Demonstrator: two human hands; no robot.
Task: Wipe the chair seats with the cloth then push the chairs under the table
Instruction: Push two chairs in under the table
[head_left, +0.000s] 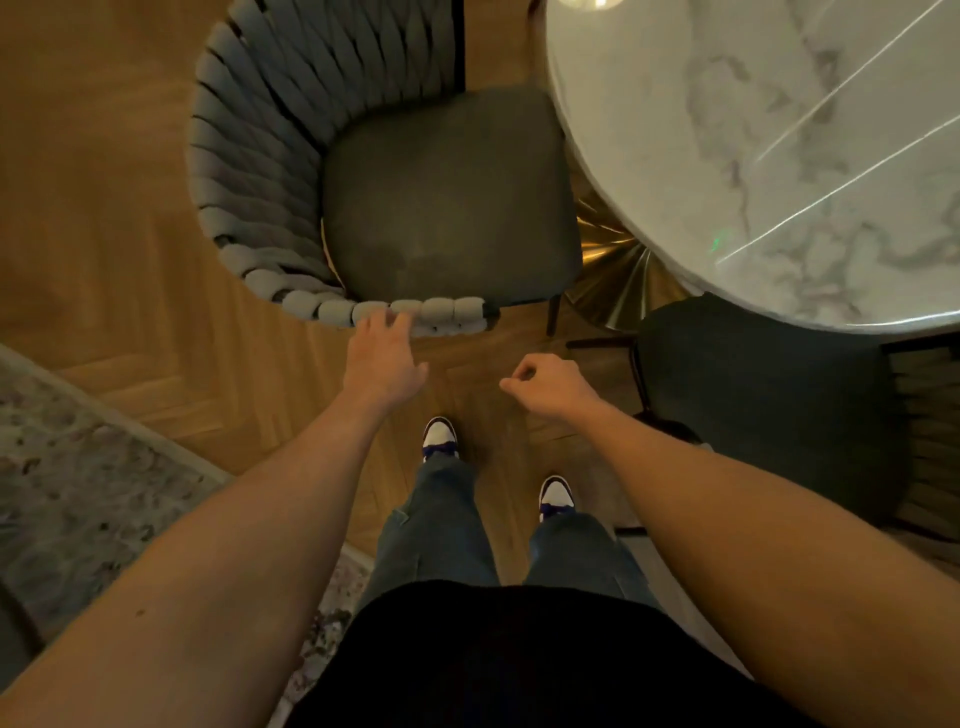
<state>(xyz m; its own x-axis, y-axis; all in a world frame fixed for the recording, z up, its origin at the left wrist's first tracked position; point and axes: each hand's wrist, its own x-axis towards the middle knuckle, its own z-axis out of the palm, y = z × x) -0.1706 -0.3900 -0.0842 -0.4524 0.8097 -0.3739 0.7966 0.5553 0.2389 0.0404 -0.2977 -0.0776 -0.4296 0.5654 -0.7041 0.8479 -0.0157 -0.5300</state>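
Beside the round marble surface (779, 156): two chairs stand drawn out on the herringbone wood floor (104, 156), neither fully tucked under.
Nearer chair: the woven-back chair (270, 171) lies straight ahead of the person, its dark seat cushion (447, 197) open to view, its front edge just reaching under the rim of the surface; the curved woven back wraps round towards the person.
Second chair: a dark-seated chair (763, 410) sits to the right, partly under the surface, near the right forearm.
Key relation: the surface lies beyond and to the right of the woven chair, so a push would likely run from the back rail towards it.
Left hand (384, 358): nearer, its straightened fingers (400, 319) touching the back rail, gripping nothing.
Right hand (550, 384): apart from both chairs, fingers loosely curled, holding nothing.
Cloth: none in view.
Containers: none visible.
Rug (78, 493): at the lower left.
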